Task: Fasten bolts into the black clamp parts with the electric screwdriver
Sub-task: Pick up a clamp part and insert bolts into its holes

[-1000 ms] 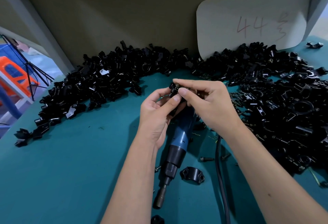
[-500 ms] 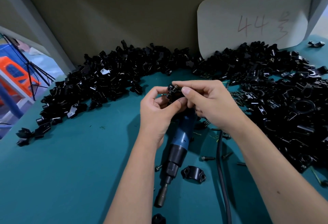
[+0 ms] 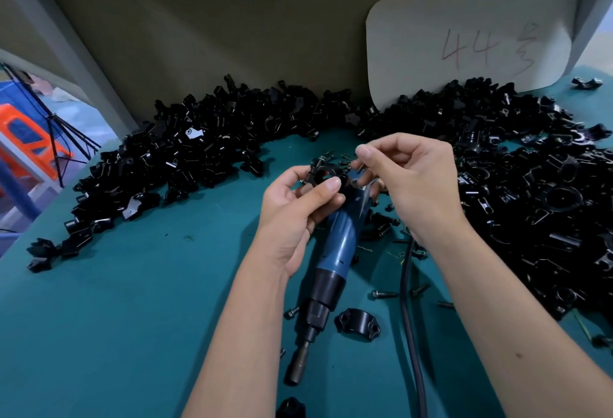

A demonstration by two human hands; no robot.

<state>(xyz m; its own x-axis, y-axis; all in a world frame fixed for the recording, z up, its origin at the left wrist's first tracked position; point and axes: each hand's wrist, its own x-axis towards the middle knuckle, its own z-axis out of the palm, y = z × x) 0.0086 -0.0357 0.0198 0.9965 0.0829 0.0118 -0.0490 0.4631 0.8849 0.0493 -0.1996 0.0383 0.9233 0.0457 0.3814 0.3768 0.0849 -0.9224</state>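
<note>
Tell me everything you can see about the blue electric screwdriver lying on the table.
The blue electric screwdriver lies flat on the teal table mat, unheld. Its smooth blue body looks plastic and steps down through a black collar to a dark metal bit holder that points toward the person. Its far end is hidden behind the left hand and right hand, which work above it. A black half-ring clamp part and a black cable lie just beside it.
</note>
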